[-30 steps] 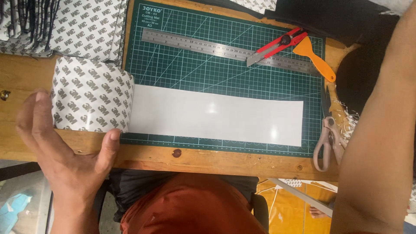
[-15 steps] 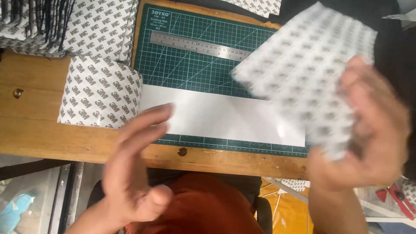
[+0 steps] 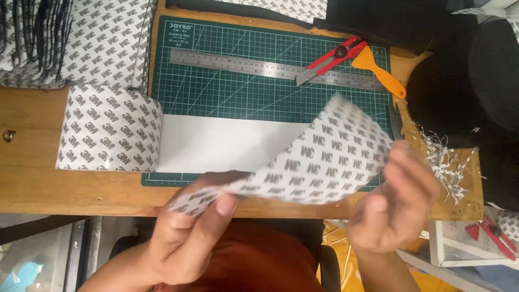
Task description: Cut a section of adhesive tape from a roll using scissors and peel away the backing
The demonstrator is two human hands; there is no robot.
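Both of your hands hold one printed sheet (image 3: 319, 162) in the air over the front edge of the bench (image 3: 65, 189). Your left hand (image 3: 186, 235) has its grip closed on the sheet's near-left corner, thumb on top, and your right hand (image 3: 397, 197) has its grip closed on the right edge, so the sheet bows upward between them. Beneath it the green cutting mat (image 3: 243, 92) carries a white strip (image 3: 227, 143) that runs from a patterned roll (image 3: 108, 130) at the mat's left edge. Along the far side of the mat lie a steel ruler (image 3: 238, 62), a red utility knife (image 3: 330, 59) across its right end, and an orange scraper (image 3: 378, 70) just beside that.
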